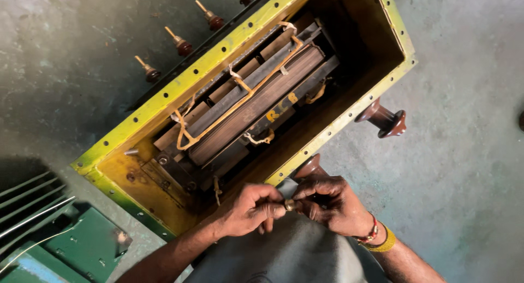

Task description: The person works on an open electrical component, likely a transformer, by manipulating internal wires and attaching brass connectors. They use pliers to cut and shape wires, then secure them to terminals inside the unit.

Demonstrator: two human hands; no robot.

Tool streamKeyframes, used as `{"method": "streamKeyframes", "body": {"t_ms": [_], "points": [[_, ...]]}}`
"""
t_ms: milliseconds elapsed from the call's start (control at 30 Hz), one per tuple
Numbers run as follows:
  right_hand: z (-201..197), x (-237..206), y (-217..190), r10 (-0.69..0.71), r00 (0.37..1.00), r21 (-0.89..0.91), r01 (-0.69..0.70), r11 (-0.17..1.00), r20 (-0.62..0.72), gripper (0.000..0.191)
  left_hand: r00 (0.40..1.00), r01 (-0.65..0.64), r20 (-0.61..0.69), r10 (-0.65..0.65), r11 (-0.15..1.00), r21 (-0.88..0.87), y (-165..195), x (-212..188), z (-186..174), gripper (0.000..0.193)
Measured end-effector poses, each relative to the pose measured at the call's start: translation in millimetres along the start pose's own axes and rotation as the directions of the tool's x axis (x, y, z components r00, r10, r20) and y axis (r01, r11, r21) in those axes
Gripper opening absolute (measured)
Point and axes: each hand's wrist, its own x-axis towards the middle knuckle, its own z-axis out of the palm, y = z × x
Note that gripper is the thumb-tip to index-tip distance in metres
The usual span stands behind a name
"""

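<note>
Your lap: grey cloth (295, 255) fills the bottom middle of the view, and both your forearms come in over it.
Left hand: your left hand (248, 209) is curled narrow, thumb and forefinger pinched on one end of a small brass-coloured fitting (289, 205).
Right hand: your right hand (333, 204) is closed the same way on the other end, wrist bent, with red and yellow bangles (379, 238) on it.
Where the fitting lies: it sits between your two sets of fingertips, right at the middle, with its short length running roughly left to right from one hand to the other. Neither hand is nearer; both touch it. Its thread or detail is too small to tell.
Just beyond the hands: a dark brown insulator (308, 167) stands on the tank's near rim, just above your right knuckles, close but apart from the fitting.
Tank: an open yellow-green metal tank (164, 100) lies on a slant, long axis from lower left to upper right, its bolt-holed rim toward you.
Inside it: a dark laminated core (256, 105) with tan tapes runs along that same axis.
Right side: a second brown insulator (385, 121) juts from the rim.
Far side: small brown bushings (180, 44) with brass studs stand in a row.
Lower left: a green finned part (60, 239) rests on the concrete floor (469, 152).
</note>
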Motion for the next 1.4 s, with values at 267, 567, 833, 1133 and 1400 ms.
{"method": "streamKeyframes", "body": {"t_ms": [267, 567, 833, 1133, 1400], "points": [[11.6, 18.3, -0.7, -0.057, 0.997, -0.112, 0.051, 0.992, -0.048, 0.018, 0.947, -0.288, -0.031, 0.319, 0.891, 0.351, -10.1, -0.1, -16.3, 0.045], [19.3, 35.2, -7.0, 0.041, 0.997, -0.199, -0.052, 0.979, -0.06, 0.015, 0.909, -0.396, -0.005, 0.418, 0.865, 0.307, -12.4, -4.8, -30.0, 0.048], [17.7, 45.9, -10.8, 0.072, 0.997, -0.136, -0.073, 0.988, -0.013, 0.018, 0.992, -0.101, 0.076, 0.104, 0.994, -0.045, -20.5, -6.7, -39.6, 0.046], [28.0, 53.4, -6.1, -0.055, 0.996, -0.197, 0.041, 0.98, -0.067, 0.021, 0.99, -0.131, -0.051, 0.129, 0.991, -0.03, -26.5, -11.4, -39.9, 0.054], [28.3, 54.2, -8.8, -0.09, 0.995, -0.343, 0.071, 0.937, -0.037, 0.016, 0.848, -0.403, -0.15, 0.508, 0.803, 0.439, -38.1, -4.5, -39.4, 0.051]]}}
